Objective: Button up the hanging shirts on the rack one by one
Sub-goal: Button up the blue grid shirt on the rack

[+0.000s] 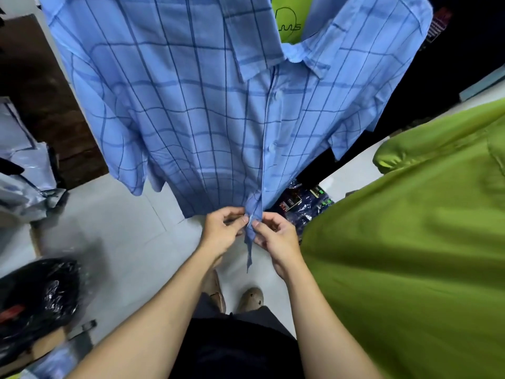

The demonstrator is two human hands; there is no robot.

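Green shirt (410, 255) fabric fills the frame from three to five o'clock, closest to the lens. Hanging from twelve o'clock down to the centre is the blue checked shirt (205, 110), its front closed along the placket. At its hem, the left hand (221, 231) and right hand (276, 236) each pinch the bottom placket edge between thumb and fingertips.

The shirt (205, 105) is light blue with a darker blue windowpane check. Next to it hangs a plain lime green garment (410, 242). Pale grey floor tiles (123, 228), shiny black bag (38, 294).
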